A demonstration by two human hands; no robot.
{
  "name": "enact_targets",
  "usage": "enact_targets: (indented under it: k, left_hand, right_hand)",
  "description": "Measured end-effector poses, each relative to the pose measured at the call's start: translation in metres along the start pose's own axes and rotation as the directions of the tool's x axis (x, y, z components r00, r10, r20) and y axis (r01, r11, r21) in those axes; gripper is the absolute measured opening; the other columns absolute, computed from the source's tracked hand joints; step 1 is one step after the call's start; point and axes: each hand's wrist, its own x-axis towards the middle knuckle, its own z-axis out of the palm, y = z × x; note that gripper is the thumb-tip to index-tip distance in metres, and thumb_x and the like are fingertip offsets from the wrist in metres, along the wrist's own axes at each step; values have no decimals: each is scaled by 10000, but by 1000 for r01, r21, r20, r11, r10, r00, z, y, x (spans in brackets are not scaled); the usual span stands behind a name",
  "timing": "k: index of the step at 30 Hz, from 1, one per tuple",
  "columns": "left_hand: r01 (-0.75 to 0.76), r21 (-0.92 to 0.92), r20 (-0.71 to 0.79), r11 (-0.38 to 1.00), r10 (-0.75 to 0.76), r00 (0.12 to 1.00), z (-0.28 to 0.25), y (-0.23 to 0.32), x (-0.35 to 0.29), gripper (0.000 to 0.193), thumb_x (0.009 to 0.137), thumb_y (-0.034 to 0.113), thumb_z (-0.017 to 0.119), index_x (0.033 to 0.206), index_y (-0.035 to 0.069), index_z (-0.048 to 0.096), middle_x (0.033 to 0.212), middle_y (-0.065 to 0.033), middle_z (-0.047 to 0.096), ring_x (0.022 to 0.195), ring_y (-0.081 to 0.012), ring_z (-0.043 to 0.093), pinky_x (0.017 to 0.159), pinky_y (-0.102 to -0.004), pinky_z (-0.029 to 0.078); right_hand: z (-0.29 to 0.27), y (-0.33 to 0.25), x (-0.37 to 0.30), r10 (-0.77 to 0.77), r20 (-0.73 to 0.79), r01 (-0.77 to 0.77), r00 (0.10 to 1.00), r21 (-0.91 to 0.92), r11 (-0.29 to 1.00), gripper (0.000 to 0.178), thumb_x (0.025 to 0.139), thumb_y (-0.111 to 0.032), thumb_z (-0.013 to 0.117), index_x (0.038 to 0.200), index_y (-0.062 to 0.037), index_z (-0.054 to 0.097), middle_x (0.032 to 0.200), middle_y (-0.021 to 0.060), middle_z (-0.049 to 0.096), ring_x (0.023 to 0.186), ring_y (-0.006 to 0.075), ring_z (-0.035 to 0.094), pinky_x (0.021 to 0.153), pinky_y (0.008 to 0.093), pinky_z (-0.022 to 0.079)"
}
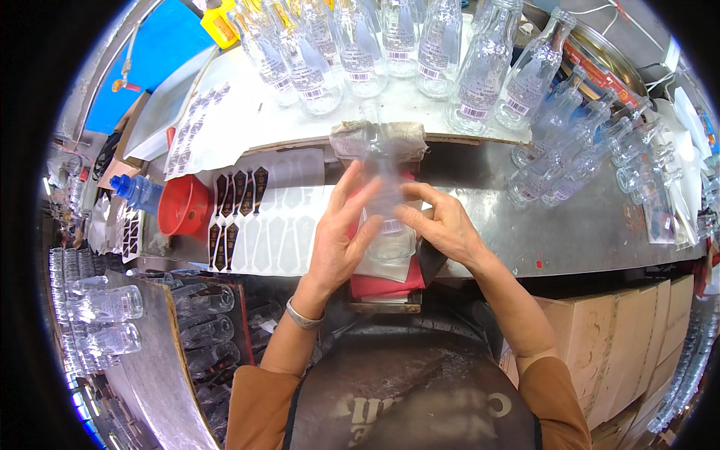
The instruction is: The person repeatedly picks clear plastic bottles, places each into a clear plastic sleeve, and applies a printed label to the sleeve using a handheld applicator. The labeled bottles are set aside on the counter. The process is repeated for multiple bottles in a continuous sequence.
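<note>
A clear glass bottle [391,245] lies on a small stand with its neck pointing away from me, its middle smeared by motion. Under its neck is a worn cloth pad [341,139]; red and white sheets [405,285] lie beneath its base. My left hand [341,229] is at the bottle's left side, fingers spread and tips against or just over the glass. From the other side my right hand [442,225] reaches in, thumb and forefinger apart at the bottle's edge. A printed label with a barcode shows between the hands. Whether either hand bears the bottle's weight cannot be seen.
Several labelled bottles [360,64] stand on the white board ahead; more bottles [551,169] are at the right. Sheets of dark labels [259,240], a red cup [184,206] and a blue-capped bottle [139,193] lie left. Cardboard boxes [619,337] stand below right.
</note>
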Motion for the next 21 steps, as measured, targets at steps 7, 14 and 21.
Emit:
enact_targets:
  k: [7, 14, 21]
  left_hand:
    - [15, -31, -12, 999, -15, 1000, 1, 2, 2, 500, 942, 100, 658, 1433, 70, 567, 1582, -184, 387, 1409, -335, 453, 1141, -438, 390]
    - [10, 13, -2, 1000, -10, 1000, -1, 2, 2, 496, 940, 88, 656, 1429, 74, 572, 1574, -183, 398, 1399, -335, 464, 1134, -433, 397]
    - [35, 9, 15, 999, -35, 999, -2, 2, 1, 510, 923, 82, 678, 1424, 89, 578, 1589, -208, 358, 1407, -352, 442, 1131, -408, 390]
  right_hand:
    - [1, -4, 1, 5, 5, -5, 1000, 12, 1000, 560, 930, -337, 724, 1297, 66, 595, 1196, 199, 690, 1012, 218, 689, 860, 335, 547]
    - [-7, 18, 7, 19, -73, -8, 997, 150, 989, 401, 1007, -306, 625, 1218, 35, 616, 1087, 117, 697, 677, 80, 611, 597, 224, 488]
    - [-28, 23, -2, 126, -185, -23, 975, 475, 880, 276, 1031, -283, 583, 1103, -17, 604, 940, 53, 666, 828, 118, 625, 759, 280, 517]
